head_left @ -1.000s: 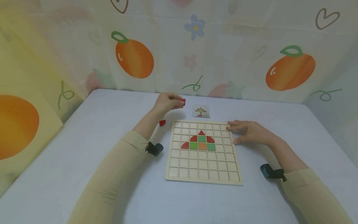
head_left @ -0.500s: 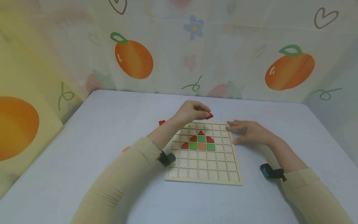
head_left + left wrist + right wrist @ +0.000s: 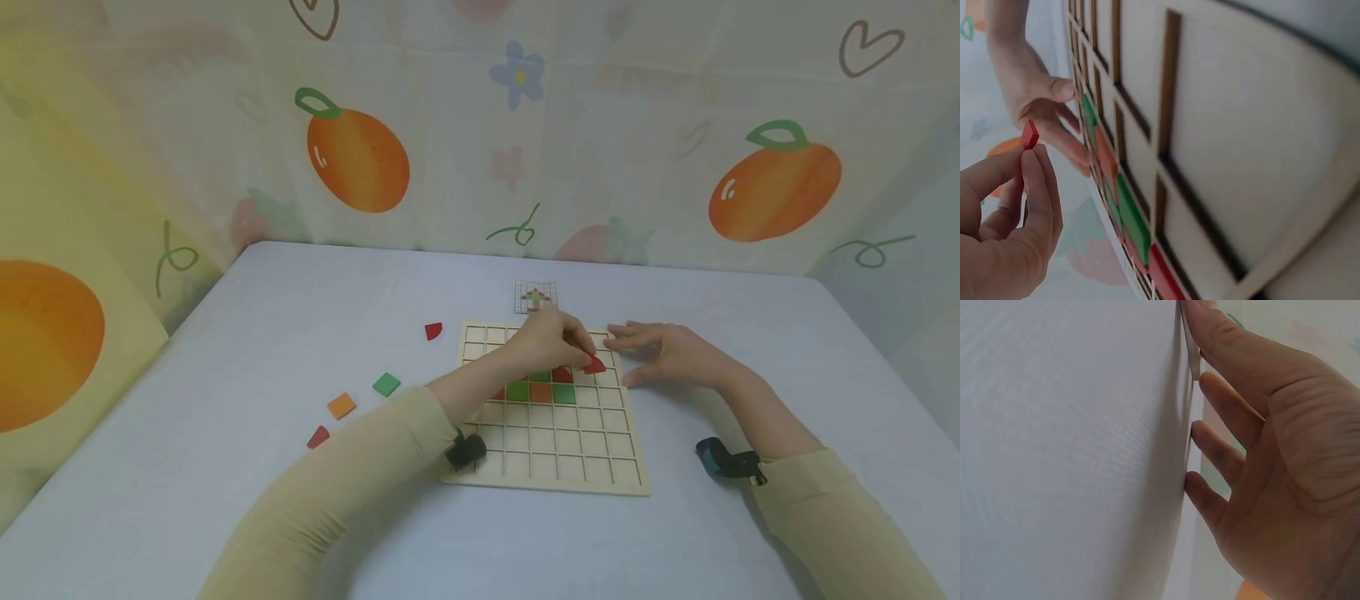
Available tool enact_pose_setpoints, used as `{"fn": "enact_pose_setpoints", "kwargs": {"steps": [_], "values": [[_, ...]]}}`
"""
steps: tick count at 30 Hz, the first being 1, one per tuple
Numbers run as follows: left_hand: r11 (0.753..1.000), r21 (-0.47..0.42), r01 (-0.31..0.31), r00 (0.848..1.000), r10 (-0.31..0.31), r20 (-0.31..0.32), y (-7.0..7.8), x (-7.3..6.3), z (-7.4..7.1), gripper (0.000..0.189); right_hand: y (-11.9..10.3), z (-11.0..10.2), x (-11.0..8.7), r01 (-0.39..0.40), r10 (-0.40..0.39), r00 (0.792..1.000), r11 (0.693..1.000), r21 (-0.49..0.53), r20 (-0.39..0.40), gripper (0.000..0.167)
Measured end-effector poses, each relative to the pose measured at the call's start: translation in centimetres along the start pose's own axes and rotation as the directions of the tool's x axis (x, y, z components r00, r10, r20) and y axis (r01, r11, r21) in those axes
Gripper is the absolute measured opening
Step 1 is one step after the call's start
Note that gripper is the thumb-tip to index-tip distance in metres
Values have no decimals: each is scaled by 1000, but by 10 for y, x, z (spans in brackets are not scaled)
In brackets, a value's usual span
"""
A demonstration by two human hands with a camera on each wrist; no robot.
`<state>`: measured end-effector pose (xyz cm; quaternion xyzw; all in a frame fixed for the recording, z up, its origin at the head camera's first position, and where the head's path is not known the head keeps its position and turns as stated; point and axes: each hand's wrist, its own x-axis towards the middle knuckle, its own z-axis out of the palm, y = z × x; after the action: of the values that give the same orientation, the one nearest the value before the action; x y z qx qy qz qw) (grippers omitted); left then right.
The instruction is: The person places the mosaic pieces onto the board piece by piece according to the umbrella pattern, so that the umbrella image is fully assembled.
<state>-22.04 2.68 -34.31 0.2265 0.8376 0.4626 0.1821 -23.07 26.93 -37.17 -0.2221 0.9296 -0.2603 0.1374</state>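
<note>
Between thumb and fingertips my left hand (image 3: 557,340) pinches a red quarter-circle tile (image 3: 595,365), seen edge-on as a thin red piece (image 3: 1030,134) in the left wrist view. It is over the right part of the wooden grid board (image 3: 555,467), just right of a red tile (image 3: 562,375) set in the grid. Below lie a light green square (image 3: 517,392), an orange square (image 3: 541,392) and a green square (image 3: 564,393). The hand and forearm hide the upper tiles partly. My right hand (image 3: 671,354) has its fingers spread, fingertips at the board's right edge (image 3: 1194,356).
A small pattern card (image 3: 534,293) lies behind the board. Left of the board are a loose red quarter-circle (image 3: 433,331), a green square (image 3: 386,384), an orange square (image 3: 341,406) and another red piece (image 3: 318,437). A printed curtain (image 3: 630,92) hangs behind the table.
My left hand has carried the red tile from behind the board's left corner rightward, then toward me over the grid. The loose tiles at left have come into view. The right hand stays put.
</note>
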Motion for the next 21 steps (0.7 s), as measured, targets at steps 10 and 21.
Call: {"fn": "enact_pose_setpoints", "kwargs": {"steps": [10, 21], "values": [[991, 136, -13, 995, 0, 99, -6, 3, 10, 5, 0, 0, 1, 7, -7, 1000, 1000, -6, -7, 69], [973, 222, -63, 990, 34, 135, -7, 0, 13, 4, -1, -1, 0, 16, -16, 1000, 1000, -1, -11, 69]]}}
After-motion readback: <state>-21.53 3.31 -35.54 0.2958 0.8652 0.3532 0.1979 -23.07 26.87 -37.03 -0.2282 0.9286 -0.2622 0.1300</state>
